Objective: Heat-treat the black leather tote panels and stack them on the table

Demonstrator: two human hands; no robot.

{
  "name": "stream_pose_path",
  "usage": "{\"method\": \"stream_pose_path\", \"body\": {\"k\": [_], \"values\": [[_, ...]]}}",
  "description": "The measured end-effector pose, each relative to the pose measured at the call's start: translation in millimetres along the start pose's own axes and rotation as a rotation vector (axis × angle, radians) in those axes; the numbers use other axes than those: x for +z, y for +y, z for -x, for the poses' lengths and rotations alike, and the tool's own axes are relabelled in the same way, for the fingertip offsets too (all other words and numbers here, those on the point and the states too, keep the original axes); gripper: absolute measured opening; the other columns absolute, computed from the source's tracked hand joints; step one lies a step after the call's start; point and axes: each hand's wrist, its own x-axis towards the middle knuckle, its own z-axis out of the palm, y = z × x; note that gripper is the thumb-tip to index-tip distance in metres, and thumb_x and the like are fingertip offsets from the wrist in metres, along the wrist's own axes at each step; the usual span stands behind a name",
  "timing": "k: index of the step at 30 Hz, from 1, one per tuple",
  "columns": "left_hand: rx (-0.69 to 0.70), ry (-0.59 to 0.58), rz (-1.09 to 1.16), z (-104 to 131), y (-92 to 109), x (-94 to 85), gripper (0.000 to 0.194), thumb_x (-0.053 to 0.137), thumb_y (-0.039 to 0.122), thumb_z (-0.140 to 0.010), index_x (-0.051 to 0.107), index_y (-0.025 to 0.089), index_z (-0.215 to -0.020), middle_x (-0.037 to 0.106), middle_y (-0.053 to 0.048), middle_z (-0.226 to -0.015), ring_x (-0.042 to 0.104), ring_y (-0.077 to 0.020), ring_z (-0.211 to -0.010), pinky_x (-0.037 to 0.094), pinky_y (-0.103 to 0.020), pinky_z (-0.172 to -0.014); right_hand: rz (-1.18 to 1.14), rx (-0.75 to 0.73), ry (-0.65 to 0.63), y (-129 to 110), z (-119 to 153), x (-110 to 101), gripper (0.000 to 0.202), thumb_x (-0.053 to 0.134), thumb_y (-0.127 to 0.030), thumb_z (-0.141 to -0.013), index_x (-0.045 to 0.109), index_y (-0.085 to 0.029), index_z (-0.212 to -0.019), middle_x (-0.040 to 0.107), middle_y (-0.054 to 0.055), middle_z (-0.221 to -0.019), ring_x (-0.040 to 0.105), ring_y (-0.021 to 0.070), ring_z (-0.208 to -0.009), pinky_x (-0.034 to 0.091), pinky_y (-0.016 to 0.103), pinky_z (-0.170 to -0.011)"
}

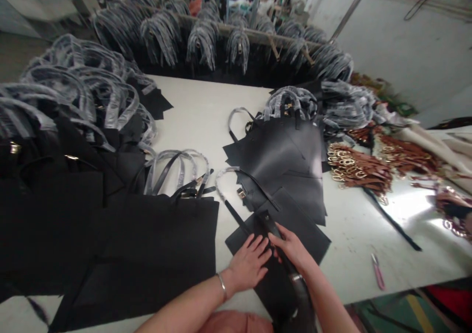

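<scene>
The black panel (pixel 273 293) lies at the near edge of the surface (pixel 206 97), just right of the left stack of black pieces (pixel 158 244). The left hand (pixel 248 265) rests on it, its fingers spread and gripping nothing. The right hand's (pixel 291 248) fingers are closed on a dark strip (pixel 266 219) along the panel's right side. The panel looks thin, light and leather-like: probably bendable yet firm enough to hold an edge, smooth enough to slide, and likely to crease. A flat palm mid-panel and a pinch along the strip suit it best.
</scene>
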Motion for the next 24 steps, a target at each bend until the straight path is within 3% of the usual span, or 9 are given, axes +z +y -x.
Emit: {"method": "stream_pose_path", "body": {"k": [8, 13, 17, 20, 24], "values": [[-0.022, 0.012, 0.052, 1.3, 1.9, 4.0, 0.054, 0.048, 0.047, -0.096, 0.042, 0.024, -0.145, 0.037, -0.007, -0.155, 0.028, -0.0265, -0.145, 0.009, -0.047, -0.122, -0.029, 0.064, -0.056, 14.4, 14.6, -9.6, 0.061, 0.069, -0.047, -0.077, 0.055, -0.019, -0.13, 0.059, -0.006, -0.065, 0.056, 0.011, -0.044, 0.045, 0.021, -0.038], [-0.03, -0.013, 0.056, 3.2, 7.0, -1.6, 0.054, 0.049, 0.047, -0.095, 0.044, 0.023, -0.143, 0.038, -0.008, -0.154, 0.028, -0.0271, -0.145, 0.01, -0.048, -0.121, 0.005, -0.041, 0.065, -4.6, 5.5, -5.4, 0.067, 0.07, -0.046, -0.076, 0.054, -0.016, -0.134, 0.058, -0.007, -0.054, 0.052, 0.0114, -0.04, 0.044, 0.022, -0.04], [-0.017, -0.029, 0.046, 10.7, 12.8, 1.2, 0.055, 0.051, 0.044, -0.094, 0.043, 0.022, -0.144, 0.033, -0.009, -0.157, 0.026, -0.0278, -0.145, 0.009, -0.048, -0.121, -0.057, -0.058, 0.176, -17.7, 6.1, -23.3, 0.067, 0.071, -0.048, -0.076, 0.052, -0.018, -0.133, 0.059, -0.007, -0.06, 0.055, 0.0124, -0.045, 0.046, 0.022, -0.041], [-0.018, -0.038, 0.041, 15.5, 16.6, 4.4, 0.054, 0.05, 0.044, -0.095, 0.043, 0.022, -0.144, 0.031, -0.009, -0.158, 0.025, -0.0278, -0.146, 0.009, -0.048, -0.121, -0.116, 0.025, 0.139, -15.9, 7.8, -38.7, 0.061, 0.073, -0.045, -0.075, 0.054, -0.018, -0.126, 0.059, -0.005, -0.065, 0.056, 0.0119, -0.046, 0.045, 0.022, -0.038], [-0.002, -0.052, 0.037, 16.7, 18.3, 6.1, 0.054, 0.05, 0.045, -0.095, 0.043, 0.022, -0.143, 0.034, -0.01, -0.157, 0.027, -0.028, -0.145, 0.011, -0.049, -0.121, -0.118, 0.083, 0.098, -11.4, -0.9, -43.6, 0.054, 0.072, -0.042, -0.078, 0.055, -0.017, -0.122, 0.059, -0.004, -0.065, 0.055, 0.0114, -0.043, 0.043, 0.021, -0.035]]}}
